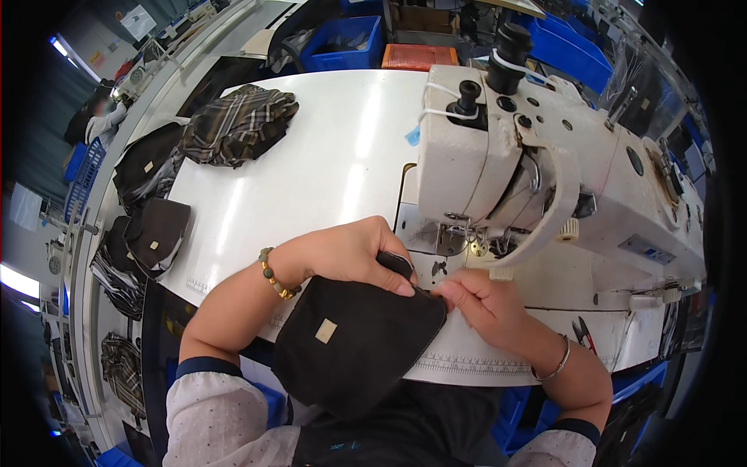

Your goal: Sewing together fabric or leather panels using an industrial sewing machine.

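Note:
A dark, curved fabric piece (369,342) with a small cream label (326,331) hangs over the table's front edge toward my lap. My left hand (359,253) is closed on its upper edge, thumb on top and fingers hidden beneath. At the upper right corner of the same piece, my right hand (486,307) pinches the edge between thumb and fingertips. Both hands are just in front of the white sewing machine (498,167). The machine's presser foot and needle area (467,241) lies beyond my fingers, and the cloth appears apart from it.
Plaid fabric (241,124) lies bunched at the table's far left. More dark labelled pieces (158,233) are piled at the left edge. Thread snips (583,335) rest right of my right hand. A printed ruler (475,364) runs along the front edge. Blue bins (342,45) stand behind.

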{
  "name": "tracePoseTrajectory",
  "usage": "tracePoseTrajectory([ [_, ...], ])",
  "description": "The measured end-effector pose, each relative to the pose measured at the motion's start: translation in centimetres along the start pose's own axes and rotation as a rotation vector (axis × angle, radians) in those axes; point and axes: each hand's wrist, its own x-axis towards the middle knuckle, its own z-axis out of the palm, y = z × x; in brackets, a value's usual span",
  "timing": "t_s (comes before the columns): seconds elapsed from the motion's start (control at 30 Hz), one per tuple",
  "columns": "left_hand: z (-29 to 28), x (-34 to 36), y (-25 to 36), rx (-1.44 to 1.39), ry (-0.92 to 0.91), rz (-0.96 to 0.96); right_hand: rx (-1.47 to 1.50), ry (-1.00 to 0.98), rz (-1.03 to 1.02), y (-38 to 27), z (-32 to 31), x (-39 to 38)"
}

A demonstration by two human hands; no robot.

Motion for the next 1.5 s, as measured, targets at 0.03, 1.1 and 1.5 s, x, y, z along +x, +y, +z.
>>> tracePoseTrajectory([
  [0.03,-0.2,0.1,-0.1,-0.040,-0.021,-0.026,-0.276,0.157,-0.287,0.7,-0.3,0.7],
  [1.1,3.4,2.3,-2.3,1.185,0.532,0.209,-1.085,0.289,-0.617,1.7,0.6,1.9],
  [1.5,4.6,1.9,-1.1,1.189,0.541,0.055,-1.139,0.306,-0.565,1.3,0.4,1.9],
])
